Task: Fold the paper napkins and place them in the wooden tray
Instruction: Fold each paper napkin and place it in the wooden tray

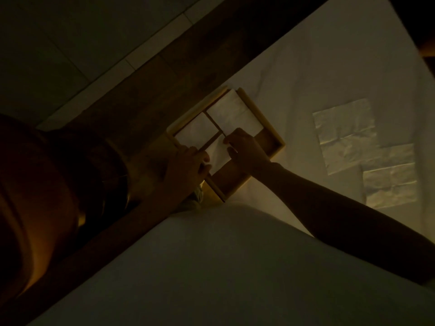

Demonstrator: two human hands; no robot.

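The wooden tray [261,116] lies at the edge of the white-covered table, split into compartments by thin dividers. One folded white napkin [235,114] fills the far compartment and another [197,131] sits in the left one. A third folded napkin [217,153] lies low in the near compartment, held between both hands. My left hand [187,167] grips its near-left edge by the tray's rim. My right hand [246,150] pinches its far-right edge, with the forearm reaching in from the right. Two unfolded, creased napkins [345,134] [390,176] lie flat on the cloth to the right.
The light is very dim. A dark wooden table border [146,90] runs diagonally beside the tray, with tiled floor [58,55] beyond it. White cloth [329,55] covers the table. Pale fabric [211,267] fills the lower part of the view.
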